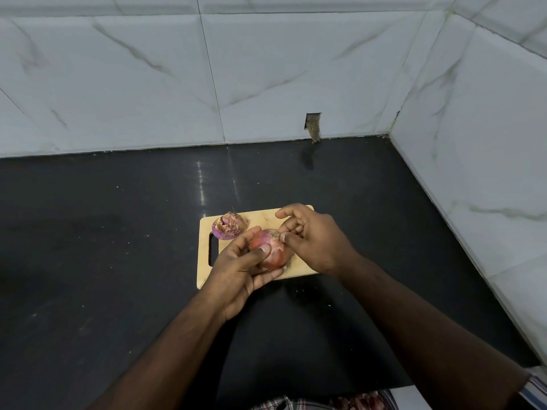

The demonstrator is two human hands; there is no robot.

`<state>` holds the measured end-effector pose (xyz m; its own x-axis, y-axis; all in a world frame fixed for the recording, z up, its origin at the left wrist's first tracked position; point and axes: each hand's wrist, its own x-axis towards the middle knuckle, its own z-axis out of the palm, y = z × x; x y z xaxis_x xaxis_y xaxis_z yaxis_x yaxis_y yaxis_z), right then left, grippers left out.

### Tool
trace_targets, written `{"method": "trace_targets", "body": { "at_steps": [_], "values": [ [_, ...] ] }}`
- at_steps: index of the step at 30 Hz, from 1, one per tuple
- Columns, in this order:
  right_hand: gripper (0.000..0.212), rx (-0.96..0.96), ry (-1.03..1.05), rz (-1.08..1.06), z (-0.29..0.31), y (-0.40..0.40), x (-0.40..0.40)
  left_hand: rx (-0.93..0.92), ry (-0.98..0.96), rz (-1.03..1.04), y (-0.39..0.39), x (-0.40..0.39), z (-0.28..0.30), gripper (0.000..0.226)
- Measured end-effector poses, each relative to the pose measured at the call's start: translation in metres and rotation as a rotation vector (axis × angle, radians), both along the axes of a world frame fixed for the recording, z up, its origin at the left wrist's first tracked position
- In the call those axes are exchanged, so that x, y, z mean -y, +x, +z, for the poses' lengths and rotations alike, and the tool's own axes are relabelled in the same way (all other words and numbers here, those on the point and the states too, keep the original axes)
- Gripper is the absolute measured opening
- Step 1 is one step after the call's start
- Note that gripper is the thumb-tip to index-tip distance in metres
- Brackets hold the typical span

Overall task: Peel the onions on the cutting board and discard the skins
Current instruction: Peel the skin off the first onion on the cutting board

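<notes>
Held over the cutting board [260,216]: onion [270,253], cradled in left hand [239,270], right hand [313,241] pinching skin at its tip. Probably firm, light; papery skin tears easily, best caught at the tip.

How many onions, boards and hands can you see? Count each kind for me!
Onions: 2, one held, one lying on the board
Cutting boards: 1
Hands: 2, left hand, right hand
Total: 5
</notes>
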<state>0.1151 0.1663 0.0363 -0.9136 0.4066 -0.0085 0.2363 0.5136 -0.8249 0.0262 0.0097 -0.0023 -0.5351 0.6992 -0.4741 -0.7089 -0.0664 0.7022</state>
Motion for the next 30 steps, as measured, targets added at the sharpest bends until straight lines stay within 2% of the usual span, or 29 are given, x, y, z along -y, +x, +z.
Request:
{"method": "trace_targets", "body": {
  "at_steps": [9,15,22,25,30],
  "values": [
    [0.036,-0.054,0.107,0.032,-0.002,0.0,0.006,-0.063,-0.023,-0.014,0.002,-0.005,0.009,0.045],
    [0.031,-0.056,0.026,-0.05,-0.006,-0.004,0.002,-0.037,0.004,-0.027,0.001,-0.005,0.011,0.047],
    [0.023,0.021,-0.008,-0.191,-0.02,-0.003,-0.019,0.051,0.076,-0.059,0.001,0.005,0.007,0.055],
    [0.023,0.043,0.007,-0.204,-0.028,-0.002,-0.024,0.094,0.085,-0.047,-0.001,0.006,0.004,0.049],
    [0.026,0.179,0.065,-0.073,-0.029,-0.001,-0.026,0.089,0.073,-0.059,-0.003,0.006,0.002,0.053]
  ]
}}
